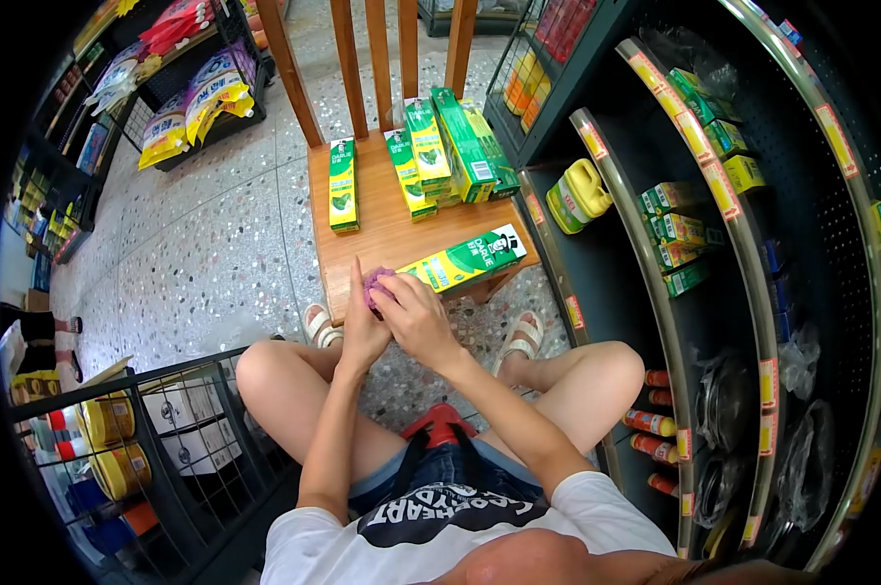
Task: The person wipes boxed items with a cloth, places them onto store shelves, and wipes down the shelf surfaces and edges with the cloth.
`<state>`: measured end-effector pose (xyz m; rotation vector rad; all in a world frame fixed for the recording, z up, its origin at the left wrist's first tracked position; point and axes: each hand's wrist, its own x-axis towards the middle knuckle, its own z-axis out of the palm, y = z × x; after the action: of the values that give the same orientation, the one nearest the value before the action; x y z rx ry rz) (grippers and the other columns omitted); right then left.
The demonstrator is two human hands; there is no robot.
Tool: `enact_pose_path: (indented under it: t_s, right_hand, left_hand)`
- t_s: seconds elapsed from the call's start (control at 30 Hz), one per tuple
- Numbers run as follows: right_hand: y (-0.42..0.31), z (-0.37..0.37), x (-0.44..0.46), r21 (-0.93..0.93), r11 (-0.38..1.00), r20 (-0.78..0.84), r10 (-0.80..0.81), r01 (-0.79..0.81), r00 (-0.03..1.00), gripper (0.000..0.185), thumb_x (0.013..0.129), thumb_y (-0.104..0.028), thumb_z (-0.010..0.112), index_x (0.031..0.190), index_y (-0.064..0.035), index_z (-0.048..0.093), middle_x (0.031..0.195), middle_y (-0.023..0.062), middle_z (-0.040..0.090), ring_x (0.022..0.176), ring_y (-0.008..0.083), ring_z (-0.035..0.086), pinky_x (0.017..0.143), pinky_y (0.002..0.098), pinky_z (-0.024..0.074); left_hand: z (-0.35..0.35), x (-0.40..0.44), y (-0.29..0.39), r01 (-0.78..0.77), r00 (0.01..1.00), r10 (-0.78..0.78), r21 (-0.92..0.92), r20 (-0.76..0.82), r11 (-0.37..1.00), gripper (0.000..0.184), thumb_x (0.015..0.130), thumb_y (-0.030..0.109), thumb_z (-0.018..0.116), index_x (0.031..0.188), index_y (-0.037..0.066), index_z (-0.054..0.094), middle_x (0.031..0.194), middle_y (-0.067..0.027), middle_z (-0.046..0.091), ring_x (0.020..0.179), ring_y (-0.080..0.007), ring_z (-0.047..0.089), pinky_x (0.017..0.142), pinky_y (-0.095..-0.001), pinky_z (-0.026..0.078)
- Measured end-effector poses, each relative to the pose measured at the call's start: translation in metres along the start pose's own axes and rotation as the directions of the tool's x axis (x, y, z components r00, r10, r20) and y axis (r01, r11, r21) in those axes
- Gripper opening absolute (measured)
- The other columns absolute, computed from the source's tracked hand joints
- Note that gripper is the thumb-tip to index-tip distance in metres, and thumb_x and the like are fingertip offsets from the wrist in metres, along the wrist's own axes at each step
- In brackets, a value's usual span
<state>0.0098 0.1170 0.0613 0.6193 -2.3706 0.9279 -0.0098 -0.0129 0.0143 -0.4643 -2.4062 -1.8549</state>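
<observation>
Above the front edge of a wooden chair seat (304,255), my two hands meet around a small purple, crumpled cloth-like bundle (374,285). My left hand (364,327) is closed on its near side, with one finger pointing up. My right hand (413,320) pinches the bundle from the right with bent fingers. Just beyond the right hand, a large green and yellow Darlie toothpaste box (470,257) lies on the seat, its left end partly hidden by that hand. A single toothpaste box (343,185) lies farther back left, and a pile of toothpaste boxes (455,146) sits at the back right.
Dark shelves (655,263) on the right hold boxes, bottles and a yellow jug (579,197). A wire rack (182,429) with jars and cartons stands at lower left. Bagged goods (197,102) fill a rack at upper left. Another person's legs (46,336) show at far left.
</observation>
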Motion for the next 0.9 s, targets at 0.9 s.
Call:
enact_pose_path:
  t_s: [0.9]
  right_hand:
    - [0.139, -0.088, -0.028, 0.32, 0.756, -0.398, 0.654, -0.571, 0.644, 0.026, 0.096, -0.014, 0.057, 0.11, 0.0047, 0.067, 0.111, 0.0148, 0.067, 0.102, 0.0242, 0.063, 0.092, 0.0331, 0.0464]
  left_hand:
    - [-0.004, -0.002, 0.022, 0.125, 0.991, -0.132, 0.215, 0.021, 0.969, 0.088, 0.078, 0.014, 0.08, 0.147, -0.001, 0.027, 0.121, -0.021, 0.059, 0.103, -0.0321, 0.061, 0.092, -0.038, 0.048]
